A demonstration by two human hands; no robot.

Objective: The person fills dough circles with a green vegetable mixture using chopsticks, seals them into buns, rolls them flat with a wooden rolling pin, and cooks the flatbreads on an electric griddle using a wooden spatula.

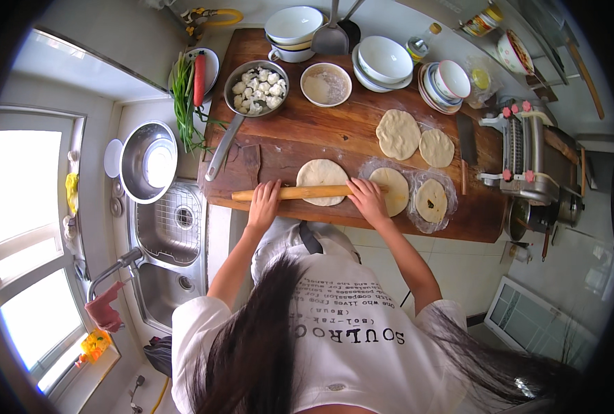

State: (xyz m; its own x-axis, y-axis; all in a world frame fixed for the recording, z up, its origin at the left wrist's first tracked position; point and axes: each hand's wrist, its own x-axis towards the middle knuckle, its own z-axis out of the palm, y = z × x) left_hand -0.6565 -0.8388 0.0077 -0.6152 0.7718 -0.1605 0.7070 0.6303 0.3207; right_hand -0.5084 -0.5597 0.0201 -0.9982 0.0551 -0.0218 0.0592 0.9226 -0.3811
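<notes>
A wooden rolling pin lies across a round of dough near the front edge of the wooden board. My left hand rests over the pin's left part, fingers on top of it. On its right part lies my right hand, just right of the dough. Beside that hand, a flat dough round sits on plastic film, partly under the pin's tip. Farther right, another round with a dark spot lies on clear film. Two more dough pieces, a larger one and a smaller one, lie behind.
Along the back stand a pan of cauliflower, a bowl of flour and stacked bowls. A cleaver lies on the right, before a pasta machine. A sink and steel basin are left.
</notes>
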